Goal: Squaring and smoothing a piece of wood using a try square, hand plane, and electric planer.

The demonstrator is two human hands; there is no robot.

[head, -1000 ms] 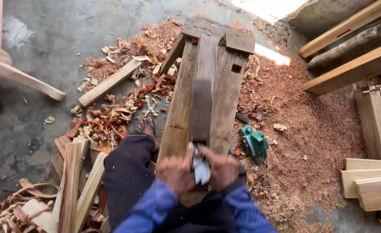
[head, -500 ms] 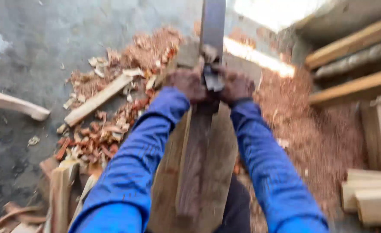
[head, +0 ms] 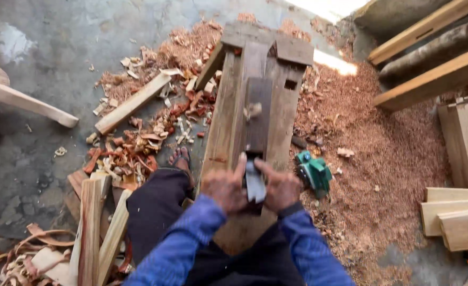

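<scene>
Nearest, our left hand (head: 224,186) and right hand (head: 280,186) are both closed around a hand plane (head: 255,182) set on the near end of a dark board (head: 257,114) that lies along the bench (head: 228,111). We judge the planing well under way: shavings (head: 133,153) are heaped left, sawdust (head: 382,159) right, though the board's far stretch looks unfinished. Ahead the board runs free to a stop block (head: 268,42); the bench edges drop away close on both sides, a green power tool (head: 313,172) lying just right
</scene>
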